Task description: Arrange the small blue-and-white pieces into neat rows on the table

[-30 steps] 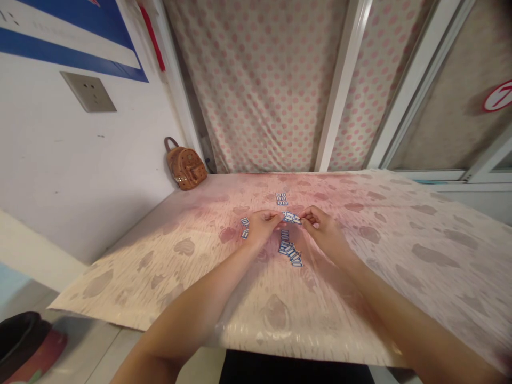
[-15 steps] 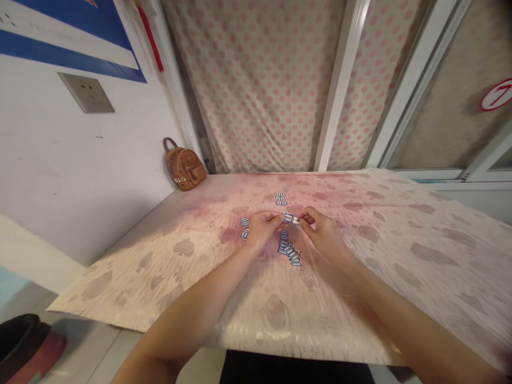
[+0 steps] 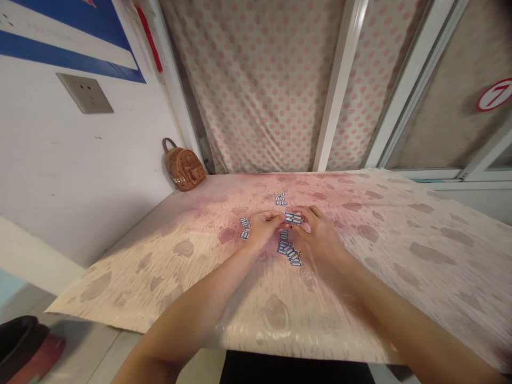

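Note:
Between both hands, slightly above the tabletop, is a small flat blue-and-white piece (image 3: 293, 218); its exact kind is too small to make out. My left hand (image 3: 262, 228) pinches its left end between thumb and fingers. At its right end, the curled fingers and thumb of my right hand (image 3: 323, 233) hold it. Below it on the table lies an overlapping row of similar blue-edged pieces (image 3: 289, 249). More such pieces (image 3: 244, 229) lie left of my left hand, partly covered by it. Beyond the hands sits a neat block of blue-and-white pieces (image 3: 280, 199).
A patterned, glossy cover lies over the table (image 3: 276, 314). At the far left corner, a small brown backpack (image 3: 185, 167) leans by the wall. A polka-dot curtain (image 3: 260, 85) hangs behind the table. Down at the left is a dark-rimmed bin (image 3: 30, 346).
My right fingers have shifted their grip at the piece's right end, and the right hand has moved slightly left. More of the blue-and-white face shows now. My left hand stays put.

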The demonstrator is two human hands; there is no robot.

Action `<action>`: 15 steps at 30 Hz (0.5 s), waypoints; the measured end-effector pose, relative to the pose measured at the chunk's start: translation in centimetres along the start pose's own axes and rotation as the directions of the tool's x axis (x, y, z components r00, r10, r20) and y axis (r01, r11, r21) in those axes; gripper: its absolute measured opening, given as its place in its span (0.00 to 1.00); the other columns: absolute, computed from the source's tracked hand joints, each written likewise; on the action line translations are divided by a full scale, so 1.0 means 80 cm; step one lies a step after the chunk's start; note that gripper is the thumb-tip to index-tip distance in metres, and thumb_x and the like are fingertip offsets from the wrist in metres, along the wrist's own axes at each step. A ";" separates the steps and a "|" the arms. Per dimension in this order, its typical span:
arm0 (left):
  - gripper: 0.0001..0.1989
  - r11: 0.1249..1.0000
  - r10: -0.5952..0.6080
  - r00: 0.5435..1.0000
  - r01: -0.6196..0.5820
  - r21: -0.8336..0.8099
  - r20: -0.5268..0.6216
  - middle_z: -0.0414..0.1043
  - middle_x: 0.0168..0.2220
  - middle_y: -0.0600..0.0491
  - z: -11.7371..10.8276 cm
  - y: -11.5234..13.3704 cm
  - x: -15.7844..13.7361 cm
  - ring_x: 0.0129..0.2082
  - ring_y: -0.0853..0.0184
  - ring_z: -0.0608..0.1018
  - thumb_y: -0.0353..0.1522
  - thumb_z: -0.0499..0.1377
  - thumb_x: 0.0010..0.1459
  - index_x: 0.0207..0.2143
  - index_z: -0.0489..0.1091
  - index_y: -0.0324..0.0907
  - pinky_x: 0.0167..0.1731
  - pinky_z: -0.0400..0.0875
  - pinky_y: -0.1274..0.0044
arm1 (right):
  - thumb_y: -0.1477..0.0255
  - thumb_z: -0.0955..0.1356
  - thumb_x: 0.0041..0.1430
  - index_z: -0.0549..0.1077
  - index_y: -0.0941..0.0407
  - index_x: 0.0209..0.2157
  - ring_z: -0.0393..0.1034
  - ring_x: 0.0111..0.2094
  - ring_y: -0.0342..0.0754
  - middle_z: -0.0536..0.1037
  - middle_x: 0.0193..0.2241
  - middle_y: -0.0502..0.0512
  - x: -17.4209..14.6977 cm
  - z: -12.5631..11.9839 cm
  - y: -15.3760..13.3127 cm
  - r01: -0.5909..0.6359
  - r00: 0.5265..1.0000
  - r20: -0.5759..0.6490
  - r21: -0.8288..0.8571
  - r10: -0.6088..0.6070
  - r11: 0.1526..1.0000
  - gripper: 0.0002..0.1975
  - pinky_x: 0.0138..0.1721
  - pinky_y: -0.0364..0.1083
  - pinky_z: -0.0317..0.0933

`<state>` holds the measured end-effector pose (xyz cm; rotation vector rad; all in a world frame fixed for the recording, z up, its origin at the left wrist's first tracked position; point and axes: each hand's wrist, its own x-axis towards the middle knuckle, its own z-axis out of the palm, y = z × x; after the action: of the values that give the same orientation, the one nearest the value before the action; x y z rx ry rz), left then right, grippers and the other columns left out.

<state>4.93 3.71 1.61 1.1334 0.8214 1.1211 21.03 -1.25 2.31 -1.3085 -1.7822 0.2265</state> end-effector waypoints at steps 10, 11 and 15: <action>0.11 1.000 0.004 0.999 -0.003 -0.018 0.039 0.80 0.30 0.48 0.001 -0.003 -0.002 0.29 0.67 0.81 0.35 0.69 0.49 0.32 0.78 0.36 0.37 0.74 0.75 | 0.73 0.64 0.59 0.73 0.53 0.44 0.70 0.40 0.50 0.73 0.41 0.54 -0.001 0.000 0.002 0.018 0.999 -0.027 -0.031 -0.019 0.999 0.13 0.42 0.48 0.63; 0.11 1.000 0.000 0.999 0.001 -0.021 0.039 0.80 0.30 0.48 0.001 -0.002 -0.002 0.29 0.67 0.81 0.35 0.69 0.49 0.32 0.78 0.35 0.37 0.74 0.75 | 0.73 0.64 0.59 0.73 0.53 0.44 0.70 0.40 0.50 0.73 0.41 0.54 -0.001 0.000 0.003 0.020 0.999 -0.029 -0.034 -0.021 0.999 0.13 0.41 0.48 0.63; 0.09 1.000 -0.006 1.000 0.007 -0.022 0.030 0.80 0.29 0.48 0.002 -0.001 -0.003 0.29 0.68 0.81 0.34 0.68 0.50 0.31 0.78 0.35 0.36 0.74 0.76 | 0.74 0.64 0.58 0.74 0.53 0.44 0.70 0.39 0.49 0.73 0.40 0.54 0.000 0.000 0.001 0.021 0.999 -0.025 -0.034 -0.022 0.999 0.13 0.40 0.48 0.63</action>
<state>5.01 3.40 1.55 1.1262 0.7869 1.1030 21.12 -1.22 2.24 -1.3099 -1.7844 0.1681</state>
